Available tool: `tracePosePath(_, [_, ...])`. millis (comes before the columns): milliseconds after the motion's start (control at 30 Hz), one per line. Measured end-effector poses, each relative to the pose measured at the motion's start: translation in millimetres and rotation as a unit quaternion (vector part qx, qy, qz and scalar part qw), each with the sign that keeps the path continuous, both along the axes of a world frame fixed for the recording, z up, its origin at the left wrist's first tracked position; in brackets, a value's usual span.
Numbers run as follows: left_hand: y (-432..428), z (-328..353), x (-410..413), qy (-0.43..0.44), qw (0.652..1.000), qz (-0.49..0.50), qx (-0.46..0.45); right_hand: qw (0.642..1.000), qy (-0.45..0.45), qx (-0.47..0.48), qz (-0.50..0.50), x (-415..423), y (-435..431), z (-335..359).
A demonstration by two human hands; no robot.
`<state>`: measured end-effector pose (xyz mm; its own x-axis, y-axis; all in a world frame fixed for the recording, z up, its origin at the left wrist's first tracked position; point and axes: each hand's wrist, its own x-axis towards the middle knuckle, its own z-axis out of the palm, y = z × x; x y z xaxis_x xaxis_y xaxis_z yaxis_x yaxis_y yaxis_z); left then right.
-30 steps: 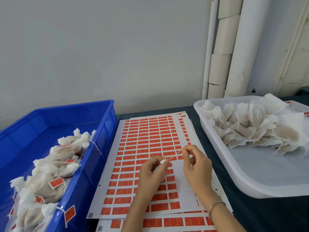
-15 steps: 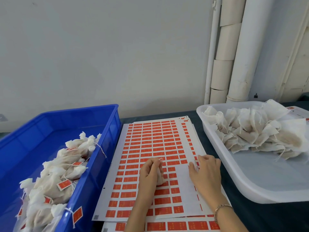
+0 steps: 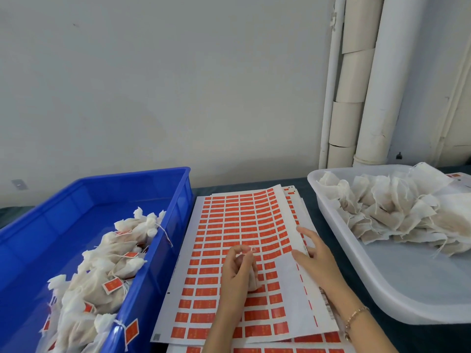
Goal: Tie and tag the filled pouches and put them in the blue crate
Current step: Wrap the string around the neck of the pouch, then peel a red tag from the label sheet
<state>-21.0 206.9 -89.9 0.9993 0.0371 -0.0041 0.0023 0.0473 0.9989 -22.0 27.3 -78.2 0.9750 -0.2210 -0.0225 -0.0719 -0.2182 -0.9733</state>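
My left hand (image 3: 235,270) curls around a small white pouch (image 3: 253,280), of which only the bottom shows under my palm, over the sheet of red tag stickers (image 3: 229,225). My right hand (image 3: 312,253) presses on the sheet's right edge, which is lifted and curling there. The blue crate (image 3: 127,184) on the left holds several tied pouches with red tags (image 3: 112,286). The white tray (image 3: 382,289) on the right holds a heap of untied filled pouches (image 3: 397,212).
More sticker sheets (image 3: 280,349) lie stacked under the top one on the dark table (image 3: 313,217). White pipes (image 3: 356,98) run up the wall behind the tray. One tagged pouch hangs over the crate's near rim.
My right hand has let go of the string and gone down onto the sheet's right edge, which now lifts. My left hand has closed round the pouch and lowered onto the sheet.
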Motion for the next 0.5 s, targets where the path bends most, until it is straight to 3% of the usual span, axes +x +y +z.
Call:
tracePosePath(200, [2, -2, 1, -0.024, 1.000, -0.005, 0.010, 0.992, 0.059, 0.111, 0.033, -1, -5, 6])
tracePosePath(500, [-7, -4, 0, -0.047, 0.993, -0.001, 0.110, 0.986, 0.100, 0.120, 0.051, -5, -5, 12])
